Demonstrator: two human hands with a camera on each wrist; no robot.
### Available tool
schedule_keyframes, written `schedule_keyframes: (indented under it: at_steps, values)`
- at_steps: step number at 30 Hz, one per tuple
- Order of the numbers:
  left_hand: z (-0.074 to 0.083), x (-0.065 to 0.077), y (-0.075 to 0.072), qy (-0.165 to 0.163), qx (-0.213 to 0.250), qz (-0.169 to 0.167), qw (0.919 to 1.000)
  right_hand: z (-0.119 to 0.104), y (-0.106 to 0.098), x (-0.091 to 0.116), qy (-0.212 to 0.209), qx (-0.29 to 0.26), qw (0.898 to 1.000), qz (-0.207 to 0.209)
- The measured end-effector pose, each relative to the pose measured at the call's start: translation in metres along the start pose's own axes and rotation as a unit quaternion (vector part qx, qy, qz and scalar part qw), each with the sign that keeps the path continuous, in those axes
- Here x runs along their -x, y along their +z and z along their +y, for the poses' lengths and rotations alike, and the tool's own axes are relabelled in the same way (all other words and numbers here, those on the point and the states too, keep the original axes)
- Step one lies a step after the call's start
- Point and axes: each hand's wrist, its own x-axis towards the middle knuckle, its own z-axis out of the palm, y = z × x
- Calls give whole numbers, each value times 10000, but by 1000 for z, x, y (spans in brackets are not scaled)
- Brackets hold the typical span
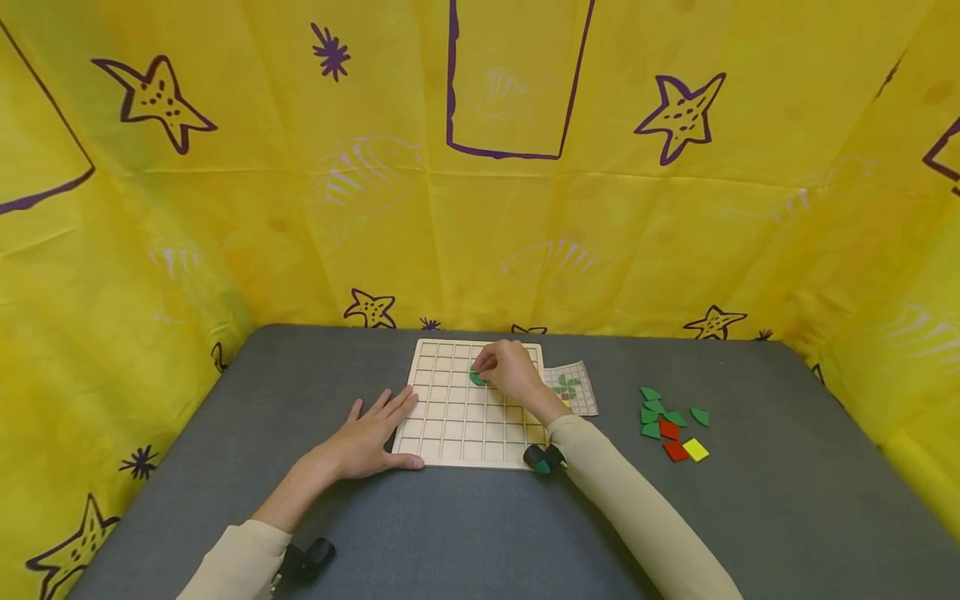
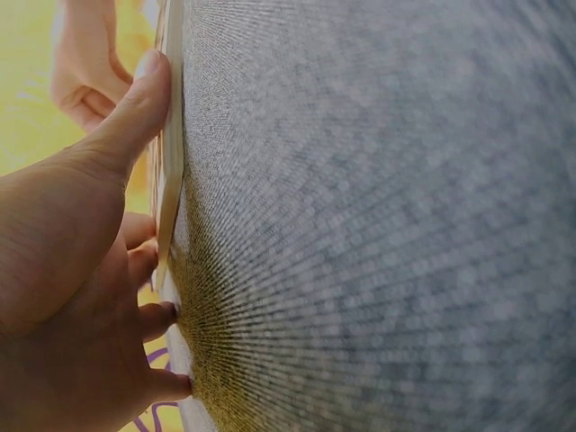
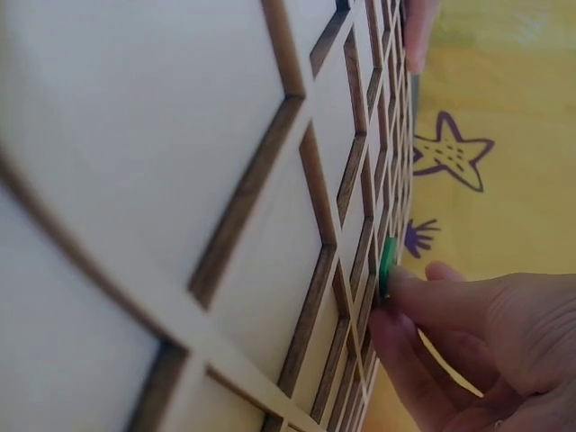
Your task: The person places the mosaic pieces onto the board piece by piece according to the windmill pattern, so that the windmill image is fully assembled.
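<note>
A wooden grid board [image 1: 450, 431] with square recesses lies on the grey table. My right hand [image 1: 510, 371] is over its upper right part, pinching a green tile with a curved edge [image 1: 477, 379] between thumb and fingers. In the right wrist view this green tile [image 3: 386, 266] stands at the grid ridges, right by the fingertips. At the board's left edge, my left hand [image 1: 367, 442] rests with its fingers spread. Its thumb [image 2: 144, 90] lies on the board's near edge in the left wrist view, and other fingertips reach the board and table.
Just right of the board lies a pattern card [image 1: 581, 400], partly behind the right forearm. Farther right are several loose green tiles [image 1: 651, 416], red tiles [image 1: 676, 451] and one yellow tile [image 1: 696, 450]. A yellow printed curtain [image 1: 480, 208] surrounds the table's back and sides.
</note>
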Motion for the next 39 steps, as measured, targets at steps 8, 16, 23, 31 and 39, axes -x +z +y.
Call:
schedule_keyframes:
  at_steps: [8,16,23,31,39]
  values:
    - [2,-1,0,57,-5,-5,10000,-2,-3,1,20,56,10000,41]
    - [3,-1,0,66,24,4,10000,-1,-4,2,34,192,9998,-20]
    - [2,1,-1,48,26,25,10000,-6,-19,6,-12,302,9995,-24]
    - [2,1,0,65,11,51,10000,-8,-43,15,-93,523,9985,-91]
    - [2,1,1,63,33,25,10000,0,-66,31,-213,428,9988,-49]
